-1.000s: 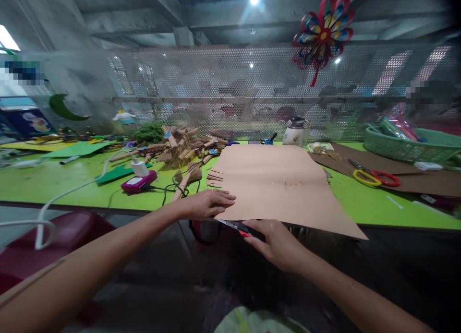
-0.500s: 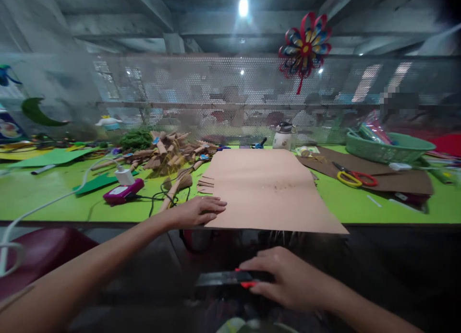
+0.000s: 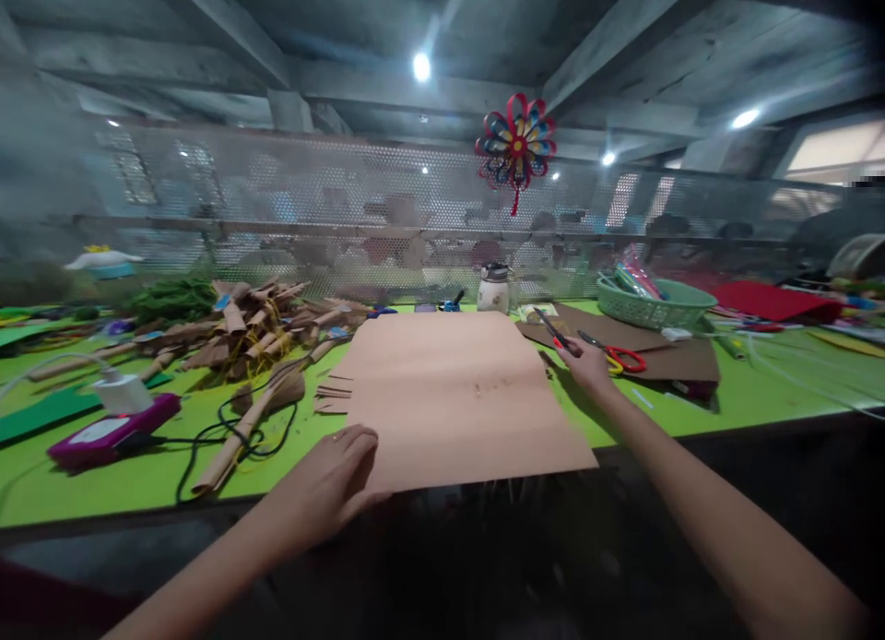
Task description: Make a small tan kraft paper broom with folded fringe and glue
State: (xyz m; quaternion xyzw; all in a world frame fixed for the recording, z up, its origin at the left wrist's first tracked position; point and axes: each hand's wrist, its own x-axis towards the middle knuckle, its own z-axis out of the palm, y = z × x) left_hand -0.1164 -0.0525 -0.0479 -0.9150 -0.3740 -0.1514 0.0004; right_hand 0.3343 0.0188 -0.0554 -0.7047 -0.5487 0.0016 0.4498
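Observation:
A large sheet of brown paper [image 3: 442,391] lies on the green table, its front edge reaching over the table's edge. Several slits are cut into its left side. At the front left corner, my left hand [image 3: 338,474] has its fingers curled over the sheet, with the thumb near the front edge. To the right of the sheet, my right hand [image 3: 587,363] is closed around a long dark tool with red parts [image 3: 557,331]; its exact kind is unclear. Scissors with red and yellow handles [image 3: 622,359] lie just beside that hand.
Rolled brown paper pieces [image 3: 259,317] are heaped at the left. Nearer are a purple power box [image 3: 114,430] with a white plug and black cords. A white bottle [image 3: 493,290] stands behind the sheet, and a green basket [image 3: 654,306] sits at the back right.
My right hand has moved from below the table's edge up to the table, right of the sheet, still holding the tool. My left fingers have gone from flat to curled. The view has turned right.

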